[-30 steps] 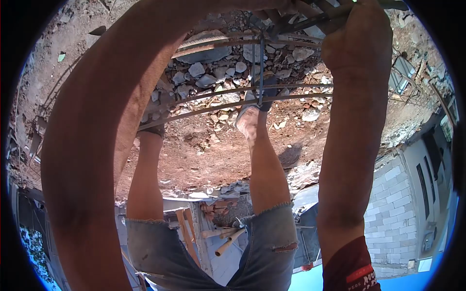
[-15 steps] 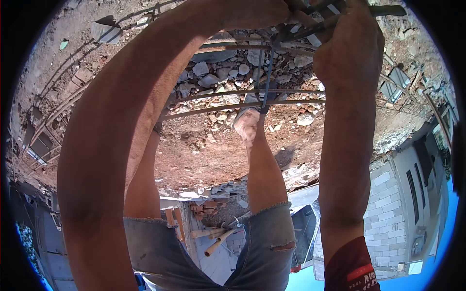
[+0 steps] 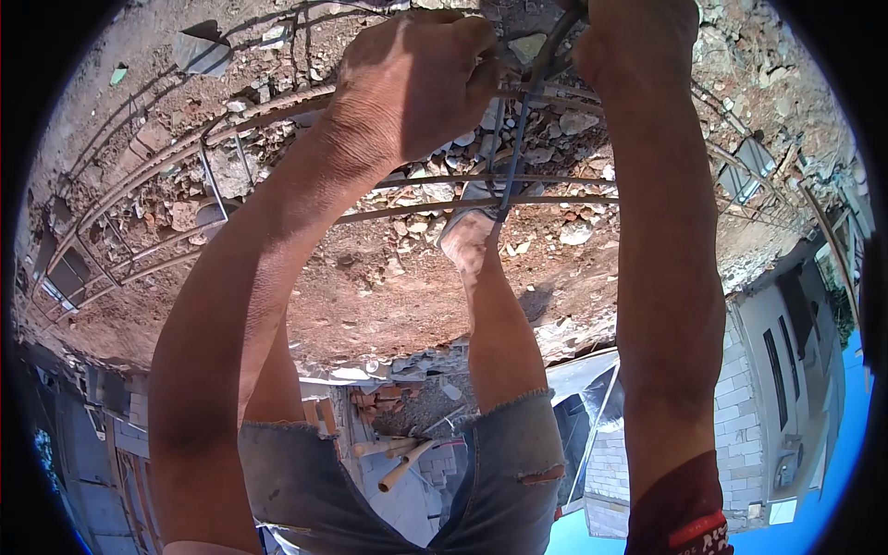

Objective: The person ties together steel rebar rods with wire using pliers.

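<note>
My left hand (image 3: 421, 83) is closed with its fingers curled, just left of a stirrup on a rebar cage (image 3: 564, 200). What its fingers hold, if anything, is hidden. Wrapped in my right hand (image 3: 638, 46) is a dark metal hand tool (image 3: 557, 39); a curved part of it sticks out to the left, near the top of the stirrup (image 3: 515, 148). The tool's far end is cut off by the frame. Long thin bars of the cage run across under both forearms.
Broken stones and rubble (image 3: 453, 139) lie under the cage, on reddish soil (image 3: 398, 296). One foot (image 3: 472, 227) stands beside the bars. More stirrups (image 3: 213, 176) cross the cage at left. Behind are a block wall (image 3: 740, 370) and wooden poles (image 3: 402, 462).
My left hand has drawn away from my right hand, left and closer to me. My right hand has shifted slightly up and left, and less of the tool shows.
</note>
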Available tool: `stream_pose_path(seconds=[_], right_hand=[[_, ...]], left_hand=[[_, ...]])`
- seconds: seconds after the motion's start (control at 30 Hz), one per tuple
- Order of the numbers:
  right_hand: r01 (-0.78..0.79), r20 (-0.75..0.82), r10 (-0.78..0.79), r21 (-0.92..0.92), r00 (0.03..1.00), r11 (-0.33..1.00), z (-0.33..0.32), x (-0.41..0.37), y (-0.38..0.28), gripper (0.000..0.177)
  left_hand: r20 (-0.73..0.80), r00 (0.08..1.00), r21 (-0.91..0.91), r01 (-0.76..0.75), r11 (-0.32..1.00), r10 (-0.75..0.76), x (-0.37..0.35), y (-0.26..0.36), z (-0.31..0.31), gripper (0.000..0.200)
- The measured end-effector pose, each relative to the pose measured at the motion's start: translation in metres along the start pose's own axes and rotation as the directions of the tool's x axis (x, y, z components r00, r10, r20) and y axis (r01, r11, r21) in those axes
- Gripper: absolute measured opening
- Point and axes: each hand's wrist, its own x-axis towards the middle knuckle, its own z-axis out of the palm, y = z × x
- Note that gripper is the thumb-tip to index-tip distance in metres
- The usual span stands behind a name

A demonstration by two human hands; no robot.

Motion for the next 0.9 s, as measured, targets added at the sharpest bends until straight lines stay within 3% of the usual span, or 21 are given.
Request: stream_pose_path(seconds=[0.07, 0.1, 0.13, 0.2, 0.23, 0.27, 0.33, 0.37, 0.4, 0.47, 0.57, 0.67, 0.7, 0.73, 0.8, 0.9], right_hand=[[-0.021, -0.012, 0.02, -0.072, 1.0, 0.997, 0.01, 0.013, 0.002, 0.032], [-0.015, -0.016, 0.013, -0.112, 1.0, 0.994, 0.014, 0.024, 0.009, 0.028], [-0.02, -0.012, 0.018, -0.121, 1.0, 0.992, 0.017, 0.035, 0.017, 0.028], [-0.02, 0.055, 0.032, -0.197, 0.998, 0.98, 0.024, 0.059, 0.031, 0.022], [-0.021, 0.062, 0.035, -0.203, 0.997, 0.979, 0.033, 0.065, 0.036, 0.022], [-0.039, 0.075, 0.053, -0.178, 0.996, 0.983, 0.036, 0.069, 0.043, 0.022], [-0.123, 0.106, 0.129, -0.062, 0.986, 0.99, 0.036, 0.066, 0.07, 0.023], [-0.182, 0.127, 0.178, 0.019, 0.976, 0.983, 0.033, 0.057, 0.088, 0.023], [-0.265, 0.152, 0.247, 0.116, 0.957, 0.957, 0.027, 0.045, 0.114, 0.023], [-0.461, 0.226, 0.405, 0.343, 0.886, 0.818, 0.007, 0.003, 0.181, 0.024], [-0.647, 0.378, 0.546, 0.599, 0.748, 0.472, -0.035, -0.081, 0.277, 0.024], [-0.686, 0.477, 0.579, 0.697, 0.661, 0.209, -0.056, -0.126, 0.336, 0.025], [-0.686, 0.499, 0.577, 0.712, 0.646, 0.152, -0.06, -0.132, 0.35, 0.026], [-0.695, 0.521, 0.576, 0.71, 0.63, 0.118, -0.056, -0.129, 0.356, 0.026], [-0.673, 0.533, 0.588, 0.739, 0.608, 0.026, -0.066, -0.146, 0.38, 0.026], [-0.661, 0.528, 0.606, 0.75, 0.595, -0.005, -0.071, -0.152, 0.397, 0.027]], left_hand=[[-0.146, 0.972, 0.294, -0.133, 0.946, 0.182, -0.007, -0.021, 0.024, 0.042], [-0.101, 0.992, 0.262, -0.051, 0.964, 0.08, -0.01, -0.024, 0.035, 0.05], [-0.101, 0.992, 0.254, -0.043, 0.966, 0.071, -0.012, -0.023, 0.036, 0.05], [0.1, 0.995, 0.344, -0.008, 0.939, -0.028, -0.013, -0.024, 0.035, 0.055], [0.02, 0.999, 0.376, -0.038, 0.926, 0.033, -0.01, -0.025, 0.037, 0.06], [0.016, 1.0, 0.375, -0.03, 0.927, 0.026, -0.01, -0.024, 0.039, 0.06], [0.126, 0.969, 0.421, 0.144, 0.896, -0.214, -0.005, -0.016, 0.042, 0.061], [0.123, 0.969, 0.415, 0.147, 0.898, -0.215, -0.004, -0.021, 0.045, 0.061], [0.066, 0.992, 0.42, 0.073, 0.904, -0.111, -0.004, -0.03, 0.05, 0.059], [0.005, 1.0, 0.42, 0.003, 0.907, -0.006, -0.001, -0.022, 0.045, 0.057], [0.207, 0.966, 0.461, 0.046, 0.886, -0.157, 0.004, 0.008, 0.019, 0.059], [0.546, 0.818, 0.047, 0.186, 0.981, -0.181, 0.031, -0.01, 0.02, 0.058], [0.579, 0.759, 0.173, 0.241, 0.955, -0.297, 0.032, 0.002, 0.013, 0.058], [0.509, 0.829, 0.15, 0.179, 0.972, -0.231, 0.027, 0.0, 0.016, 0.057], [0.427, 0.875, 0.113, 0.196, 0.974, -0.226, 0.02, -0.007, 0.025, 0.057], [0.5, 0.817, 0.201, 0.211, 0.957, -0.285, 0.025, -0.01, 0.028, 0.057]])
